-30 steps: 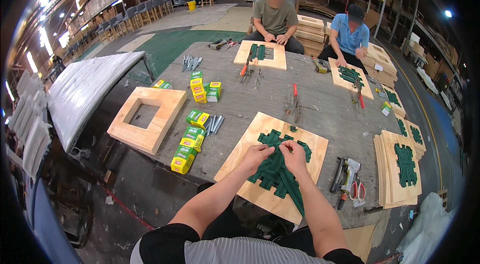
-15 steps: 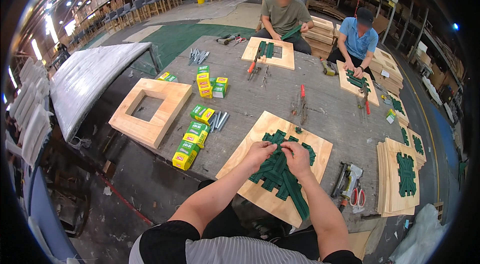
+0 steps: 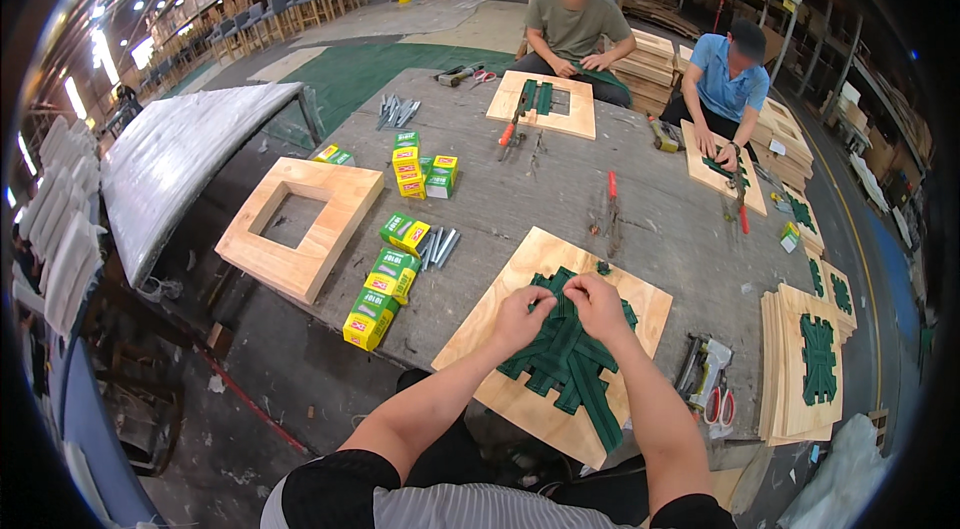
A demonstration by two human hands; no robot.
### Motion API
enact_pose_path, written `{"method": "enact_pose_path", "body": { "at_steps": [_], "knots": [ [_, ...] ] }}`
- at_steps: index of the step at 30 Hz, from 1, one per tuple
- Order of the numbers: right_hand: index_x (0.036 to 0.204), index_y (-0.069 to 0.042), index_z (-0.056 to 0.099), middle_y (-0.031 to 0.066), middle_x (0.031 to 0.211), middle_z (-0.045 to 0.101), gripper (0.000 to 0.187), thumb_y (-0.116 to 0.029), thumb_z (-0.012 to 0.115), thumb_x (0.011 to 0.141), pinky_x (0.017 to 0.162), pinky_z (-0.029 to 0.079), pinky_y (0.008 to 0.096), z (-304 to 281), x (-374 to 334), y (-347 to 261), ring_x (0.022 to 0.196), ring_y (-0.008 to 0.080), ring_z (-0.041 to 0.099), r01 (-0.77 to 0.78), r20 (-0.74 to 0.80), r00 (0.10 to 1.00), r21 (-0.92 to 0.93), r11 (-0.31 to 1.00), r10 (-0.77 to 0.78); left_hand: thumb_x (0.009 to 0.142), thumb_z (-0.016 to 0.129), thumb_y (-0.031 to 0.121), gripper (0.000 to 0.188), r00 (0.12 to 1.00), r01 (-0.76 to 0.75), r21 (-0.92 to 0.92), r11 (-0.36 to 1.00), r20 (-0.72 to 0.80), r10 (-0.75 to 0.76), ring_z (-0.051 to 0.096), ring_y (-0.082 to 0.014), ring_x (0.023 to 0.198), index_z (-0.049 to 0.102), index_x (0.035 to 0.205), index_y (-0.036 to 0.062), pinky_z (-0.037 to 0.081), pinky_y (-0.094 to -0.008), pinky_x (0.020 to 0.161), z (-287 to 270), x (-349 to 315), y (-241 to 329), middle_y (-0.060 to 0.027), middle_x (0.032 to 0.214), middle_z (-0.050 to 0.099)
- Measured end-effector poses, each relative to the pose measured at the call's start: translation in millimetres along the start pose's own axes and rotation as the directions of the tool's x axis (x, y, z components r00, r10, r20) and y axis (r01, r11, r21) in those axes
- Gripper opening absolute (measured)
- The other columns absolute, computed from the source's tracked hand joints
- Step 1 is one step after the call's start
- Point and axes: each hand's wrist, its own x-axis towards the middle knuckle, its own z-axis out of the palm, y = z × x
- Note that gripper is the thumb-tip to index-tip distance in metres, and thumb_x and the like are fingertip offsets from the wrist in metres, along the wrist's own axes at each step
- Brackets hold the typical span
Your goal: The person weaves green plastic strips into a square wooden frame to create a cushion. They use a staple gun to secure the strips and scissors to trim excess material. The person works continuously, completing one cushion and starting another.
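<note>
Both hands had edged together since before; left hand (image 3: pixel 522 314) and right hand (image 3: pixel 597 304) pinched dark green woven webbing straps (image 3: pixel 565 364) on the square plywood board (image 3: pixel 520 399), upon the grey surface (image 3: pixel 560 189).

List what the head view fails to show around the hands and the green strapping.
- Strap ends under the left hand and right hand: covered by the fingers.
- Near corner of the plywood panel: hidden behind the right forearm.
- Stapler details: too small.
</note>
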Motion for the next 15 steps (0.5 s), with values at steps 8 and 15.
{"method": "enact_pose_path", "body": {
  "at_steps": [8, 15],
  "knots": [
    [0.104, -0.002, 0.076, 0.0129, 0.092, 0.075, 0.018, -0.016, 0.073, 0.094, 0.079, 0.055, 0.0387, 38, 90, 68, 0.086, 0.0241, 0.071, -0.268, 0.208, 0.93, -0.178, 0.947, 0.302, 0.098, 0.054, 0.003, 0.035, 0.991, -0.127, 0.463, 0.877, 0.025, 0.13, 0.061, -0.0398, 0.119, 0.061, 0.132, 0.0003, 0.047, -0.0481, 0.106, -12, 40, -54, -0.0213, 0.127, 0.067],
    [0.105, -0.009, 0.078, 0.0157, 0.107, 0.073, 0.019, -0.022, 0.072, 0.093, 0.091, 0.055, 0.0451, 53, 109, 86, 0.102, 0.0342, 0.071, -0.267, 0.202, 0.907, -0.401, 0.876, 0.369, 0.108, 0.045, 0.034, 0.05, 0.969, -0.246, 0.651, 0.718, 0.184, 0.164, 0.037, -0.0418, 0.148, 0.048, 0.154, 0.0152, 0.027, -0.0561, 0.123, -3, 38, -58, -0.0083, 0.161, 0.045]
  ]
}}
